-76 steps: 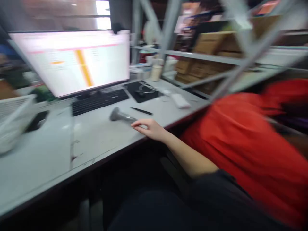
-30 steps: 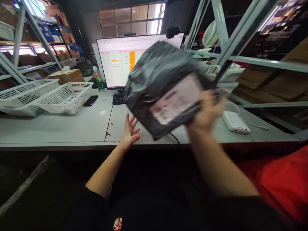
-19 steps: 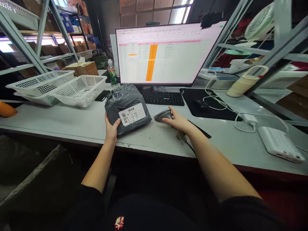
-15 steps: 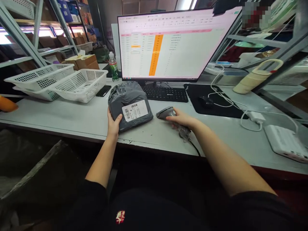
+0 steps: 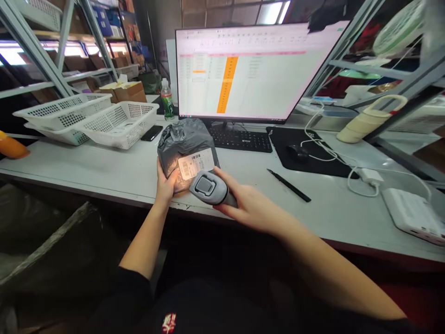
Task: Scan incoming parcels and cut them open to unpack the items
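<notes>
A grey plastic parcel [image 5: 182, 141] with a white barcode label [image 5: 195, 163] lies on the white desk [image 5: 104, 169] in front of the monitor. My left hand [image 5: 165, 185] grips the parcel's near left corner. My right hand [image 5: 248, 204] is closed round a grey handheld barcode scanner [image 5: 208, 188], held just over the parcel's near edge with its head pointing at the label.
A monitor [image 5: 250, 69] with a spreadsheet stands behind a black keyboard [image 5: 241, 138]. Right of it lie a mouse on a black mat [image 5: 301, 150], a black pen [image 5: 288, 184], cables and a white box [image 5: 413, 215]. White mesh baskets [image 5: 114, 123] and a phone [image 5: 152, 133] sit at left.
My right hand brought the parcel up and laid it on the desk, then took the scanner from the desk. It has now lifted the scanner leftward to the label. The left hand keeps steadying the parcel.
</notes>
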`<state>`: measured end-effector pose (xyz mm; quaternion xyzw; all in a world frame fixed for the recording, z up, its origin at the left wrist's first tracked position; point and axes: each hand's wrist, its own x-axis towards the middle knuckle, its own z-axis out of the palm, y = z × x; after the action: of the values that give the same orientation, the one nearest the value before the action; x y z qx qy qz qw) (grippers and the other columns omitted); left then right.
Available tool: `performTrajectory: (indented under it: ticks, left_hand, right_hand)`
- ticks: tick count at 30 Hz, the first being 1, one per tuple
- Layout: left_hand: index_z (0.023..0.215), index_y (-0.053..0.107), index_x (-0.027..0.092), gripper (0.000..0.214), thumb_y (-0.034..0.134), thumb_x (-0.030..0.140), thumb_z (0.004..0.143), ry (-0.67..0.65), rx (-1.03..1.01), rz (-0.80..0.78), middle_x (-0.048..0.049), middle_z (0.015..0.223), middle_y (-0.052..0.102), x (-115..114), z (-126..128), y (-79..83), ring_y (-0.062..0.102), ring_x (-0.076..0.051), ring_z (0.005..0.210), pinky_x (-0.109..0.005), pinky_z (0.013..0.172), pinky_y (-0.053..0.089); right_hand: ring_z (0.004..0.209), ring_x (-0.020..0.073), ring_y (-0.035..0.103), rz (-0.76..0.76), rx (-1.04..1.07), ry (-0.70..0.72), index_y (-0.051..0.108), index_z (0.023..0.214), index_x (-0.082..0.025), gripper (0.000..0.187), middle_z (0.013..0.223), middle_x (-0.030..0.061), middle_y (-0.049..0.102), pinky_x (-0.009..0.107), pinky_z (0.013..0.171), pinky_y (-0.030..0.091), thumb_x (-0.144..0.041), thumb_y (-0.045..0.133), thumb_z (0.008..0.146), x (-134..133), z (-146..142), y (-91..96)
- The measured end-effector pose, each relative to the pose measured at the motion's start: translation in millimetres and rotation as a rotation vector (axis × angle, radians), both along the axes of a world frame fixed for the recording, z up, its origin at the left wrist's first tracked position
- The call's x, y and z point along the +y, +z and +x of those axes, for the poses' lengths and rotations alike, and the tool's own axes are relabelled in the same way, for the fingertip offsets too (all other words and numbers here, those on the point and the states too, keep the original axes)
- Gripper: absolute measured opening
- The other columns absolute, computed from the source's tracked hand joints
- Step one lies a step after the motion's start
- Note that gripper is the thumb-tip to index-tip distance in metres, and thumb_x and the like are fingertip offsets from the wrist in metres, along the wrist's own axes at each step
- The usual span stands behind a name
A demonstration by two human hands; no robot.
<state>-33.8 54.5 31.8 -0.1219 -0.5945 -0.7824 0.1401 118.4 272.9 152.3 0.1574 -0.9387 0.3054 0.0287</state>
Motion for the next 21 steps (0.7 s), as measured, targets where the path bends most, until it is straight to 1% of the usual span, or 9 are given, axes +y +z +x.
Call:
performTrajectory:
  ticks: [3,6,9,13,15,17,18,19,21]
  left_hand:
    - [0.162,0.027,0.027,0.097,0.079,0.043,0.083,0.007,-0.038,-0.005,-0.0093,0.17,0.03,1.1,1.9,0.2,0.035,-0.025,0.156,-0.039,0.13,0.026]
    - [0.163,0.024,0.026,0.098,0.078,0.048,0.084,0.033,-0.047,-0.027,-0.0113,0.169,0.031,0.1,3.0,-3.5,0.035,-0.025,0.156,-0.039,0.129,0.027]
    - [0.163,0.021,0.027,0.097,0.075,0.048,0.087,0.137,-0.025,-0.05,-0.0114,0.17,0.03,-2.3,4.4,-7.0,0.032,-0.024,0.157,-0.037,0.129,0.026]
    - [0.163,0.016,0.029,0.096,0.074,0.043,0.088,0.254,0.001,0.016,-0.0102,0.172,0.023,-5.4,5.9,-6.1,0.033,-0.022,0.156,-0.036,0.129,0.027]
    - [0.162,0.016,0.028,0.096,0.074,0.039,0.086,0.264,-0.015,0.08,-0.0107,0.172,0.024,-6.1,6.4,-4.1,0.039,-0.023,0.153,-0.038,0.128,0.031]
    - [0.161,0.018,0.029,0.095,0.074,0.035,0.084,0.257,-0.029,0.108,-0.0101,0.172,0.025,-6.1,6.6,-2.6,0.042,-0.024,0.151,-0.039,0.127,0.034]
    - [0.161,0.02,0.029,0.095,0.075,0.034,0.083,0.25,-0.032,0.106,-0.0093,0.172,0.026,-5.9,6.7,-2.2,0.042,-0.023,0.151,-0.039,0.127,0.034]
    - [0.161,0.02,0.03,0.095,0.075,0.032,0.082,0.24,-0.036,0.1,-0.0086,0.172,0.026,-5.7,6.7,-2.0,0.042,-0.023,0.151,-0.04,0.127,0.034]
    - [0.161,0.021,0.031,0.096,0.076,0.032,0.082,0.215,-0.046,0.084,-0.008,0.171,0.028,-5.2,6.9,-1.9,0.042,-0.024,0.151,-0.04,0.127,0.036]
  right_hand:
    - [0.105,0.0339,0.074,0.0,0.051,0.014,0.022,0.167,-0.034,0.091,0.128,0.006,0.073,0.043,0.084,0.058,-0.047,0.066,0.089,4.5,6.9,8.6]
    - [0.102,0.0317,0.074,-0.013,0.077,-0.014,0.021,0.167,-0.035,0.091,0.124,0.0049,0.074,0.042,0.082,0.059,-0.048,0.066,0.09,16.0,3.1,8.5]
    - [0.092,0.0311,0.075,0.027,0.029,-0.139,0.023,0.167,-0.028,0.088,0.112,0.0076,0.077,0.041,0.079,0.058,-0.051,0.063,0.091,34.6,-17.5,-3.6]
    - [0.071,0.0259,0.073,0.099,-0.231,-0.344,0.019,0.167,-0.014,0.087,0.089,0.0078,0.077,0.036,0.071,0.056,-0.052,0.053,0.097,70.1,-60.6,-29.7]
    - [0.078,0.0245,0.074,0.173,-0.268,-0.36,0.037,0.161,-0.016,0.074,0.096,0.0092,0.077,0.034,0.075,0.056,-0.055,0.048,0.1,91.9,-82.3,-39.2]
    - [0.093,0.0242,0.073,0.265,-0.218,-0.348,0.063,0.138,-0.019,0.055,0.107,0.0106,0.077,0.033,0.085,0.055,-0.055,0.038,0.104,114.9,-102.9,-44.9]
    - [0.101,0.0248,0.072,0.304,-0.183,-0.359,0.069,0.126,-0.018,0.052,0.112,0.0119,0.076,0.034,0.091,0.054,-0.05,0.034,0.106,126.0,-112.9,-47.1]
    - [0.109,0.0259,0.069,0.334,-0.155,-0.383,0.072,0.119,-0.017,0.05,0.117,0.0136,0.075,0.036,0.097,0.051,-0.044,0.032,0.107,136.2,-122.8,-49.6]
    - [0.126,0.0284,0.059,0.379,-0.108,-0.45,0.071,0.116,-0.013,0.04,0.131,0.0172,0.069,0.041,0.111,0.042,-0.03,0.037,0.104,152.7,-142.0,-56.6]
